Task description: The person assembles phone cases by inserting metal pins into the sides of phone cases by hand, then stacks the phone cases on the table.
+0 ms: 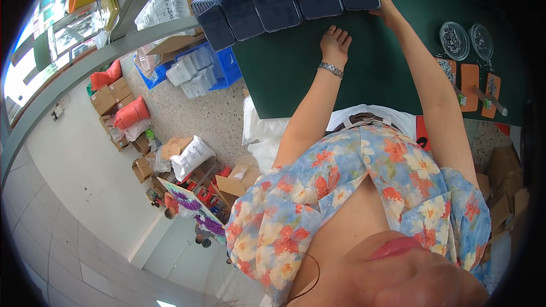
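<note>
A row of dark blue plastic trays (273,5) stands at the far edge of the dark green table (364,74); ridged rims at its left end suggest several nested together. My right hand (384,8) grips the tray at the right end of the row, with its fingers partly hidden behind the corner. Just in front of the row, my left hand (335,42) is over the table with fingers loosely bent and a little apart. Nothing shows in it, and a metal watch (330,69) is on that wrist.
On the right side of the table are two clear round dishes (454,40) of small metal pieces, orange blocks (470,87) and a tool with a metal end (496,104). A blue crate (226,68) with clear bags sits on the floor at left, near cardboard boxes and red sacks (132,112).
</note>
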Available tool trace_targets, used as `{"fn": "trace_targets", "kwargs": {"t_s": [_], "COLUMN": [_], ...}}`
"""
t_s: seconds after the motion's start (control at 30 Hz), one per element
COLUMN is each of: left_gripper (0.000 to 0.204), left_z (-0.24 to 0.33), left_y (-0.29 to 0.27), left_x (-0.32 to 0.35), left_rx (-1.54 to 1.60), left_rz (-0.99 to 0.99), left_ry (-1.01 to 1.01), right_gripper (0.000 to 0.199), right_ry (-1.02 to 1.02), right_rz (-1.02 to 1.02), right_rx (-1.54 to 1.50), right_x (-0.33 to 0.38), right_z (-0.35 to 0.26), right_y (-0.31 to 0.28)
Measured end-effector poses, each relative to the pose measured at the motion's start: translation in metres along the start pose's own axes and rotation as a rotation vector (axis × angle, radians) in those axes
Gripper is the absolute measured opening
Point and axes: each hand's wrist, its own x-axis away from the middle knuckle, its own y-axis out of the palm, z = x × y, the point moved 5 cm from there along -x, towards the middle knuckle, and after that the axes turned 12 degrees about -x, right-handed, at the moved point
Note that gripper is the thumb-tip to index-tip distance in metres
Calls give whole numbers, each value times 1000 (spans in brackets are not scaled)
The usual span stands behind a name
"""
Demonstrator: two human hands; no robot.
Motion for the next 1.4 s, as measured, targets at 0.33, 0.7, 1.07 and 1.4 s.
{"fn": "trace_targets", "kwargs": {"t_s": [0.33, 0.7, 1.07, 1.4], "left_gripper": [34, 51, 17, 12], "left_z": [83, 6, 29, 20], "left_y": [34, 58, 86, 91], "left_x": [86, 93, 84, 93], "left_rx": [-1430, -588, 105, 85], "left_rz": [-502, -388, -454, -395], "left_ry": [427, 74, 94, 73], "right_gripper": [72, 64, 34, 33], "right_ry": [45, -102, -666, -754], "right_rz": [-51, -53, -279, -311], "right_rx": [208, 304, 617, 586], "right_x": [27, 3, 11, 38], "right_z": [-7, -40, -144, -154], "right_y": [4, -2, 67, 56]}}
